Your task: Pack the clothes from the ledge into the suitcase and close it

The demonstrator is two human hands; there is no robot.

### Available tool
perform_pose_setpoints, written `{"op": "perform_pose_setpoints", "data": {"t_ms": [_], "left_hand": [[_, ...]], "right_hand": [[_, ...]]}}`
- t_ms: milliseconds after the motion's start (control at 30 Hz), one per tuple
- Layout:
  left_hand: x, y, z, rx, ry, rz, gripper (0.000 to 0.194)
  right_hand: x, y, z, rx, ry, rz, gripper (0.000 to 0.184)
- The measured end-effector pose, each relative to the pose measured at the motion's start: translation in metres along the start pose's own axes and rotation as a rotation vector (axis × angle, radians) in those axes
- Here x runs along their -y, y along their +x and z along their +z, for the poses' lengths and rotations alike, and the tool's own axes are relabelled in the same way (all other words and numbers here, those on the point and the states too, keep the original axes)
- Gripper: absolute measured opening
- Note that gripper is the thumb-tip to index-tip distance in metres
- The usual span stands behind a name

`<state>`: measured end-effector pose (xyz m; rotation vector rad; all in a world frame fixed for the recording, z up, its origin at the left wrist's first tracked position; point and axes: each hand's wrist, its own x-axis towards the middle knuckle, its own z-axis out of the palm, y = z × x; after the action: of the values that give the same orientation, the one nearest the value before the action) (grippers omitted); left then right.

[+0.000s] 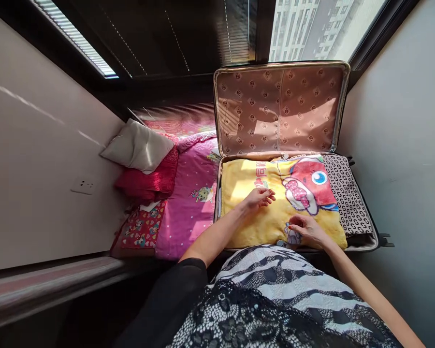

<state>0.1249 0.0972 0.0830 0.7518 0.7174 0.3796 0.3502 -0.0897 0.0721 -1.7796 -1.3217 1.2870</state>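
A folded yellow blanket (pixel 246 224) printed with a red cartoon animal and pink lettering lies in an open suitcase (pixel 374 241). Over the blanket's middle is my left hand (pixel 260 198), its fingers loosely bent with nothing in them. My right hand (pixel 308 229) is near the front edge of the blanket, by a small printed figure. Its fingers are curled and apart, holding nothing I can see. Whether either hand touches the cloth is hard to tell. A black-and-beige patterned cloth (pixel 348 193) shows beside and partly under the blanket at the right.
The suitcase lid (pixel 281 108) stands upright against the window. At left, a purple quilt (pixel 183 208), a grey cushion (pixel 137 145), a red knitted cloth (pixel 148 181) and a red printed cloth (pixel 143 227) lie on the ledge. White walls (pixel 402 145) close in both sides.
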Motion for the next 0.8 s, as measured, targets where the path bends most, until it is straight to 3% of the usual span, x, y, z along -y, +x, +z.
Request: {"op": "perform_pose_setpoints", "data": {"t_ms": [100, 200, 300, 367, 567, 700, 800], "left_hand": [[-0.005, -0.044, -0.057, -0.2, -0.212, 0.086, 0.049], [-0.017, -0.087, -0.121, -0.53, -0.501, 0.252, 0.03], [-0.029, -0.123, -0.184, -0.868, -0.748, 0.347, 0.03], [-0.034, -0.141, -0.224, -1.024, -0.836, 0.364, 0.032], [-0.044, -0.181, -0.325, -1.228, -0.875, 0.421, 0.019], [-0.066, -0.188, -0.38, -1.296, -0.837, 0.441, 0.014], [-0.088, -0.173, -0.415, -1.325, -0.794, 0.472, 0.013]], "right_hand": [[0.002, 0.002, -0.005, -0.135, -0.136, -0.077, 0.057], [0.002, 0.024, -0.005, -0.243, -0.267, -0.187, 0.058], [0.006, 0.058, 0.011, -0.299, -0.493, -0.368, 0.057], [0.013, 0.075, 0.033, -0.299, -0.691, -0.48, 0.055], [0.033, 0.087, 0.095, -0.07, -1.057, -0.556, 0.052], [0.029, 0.088, 0.108, -0.058, -1.128, -0.514, 0.052], [0.022, 0.088, 0.111, -0.071, -1.156, -0.509, 0.05]]}}
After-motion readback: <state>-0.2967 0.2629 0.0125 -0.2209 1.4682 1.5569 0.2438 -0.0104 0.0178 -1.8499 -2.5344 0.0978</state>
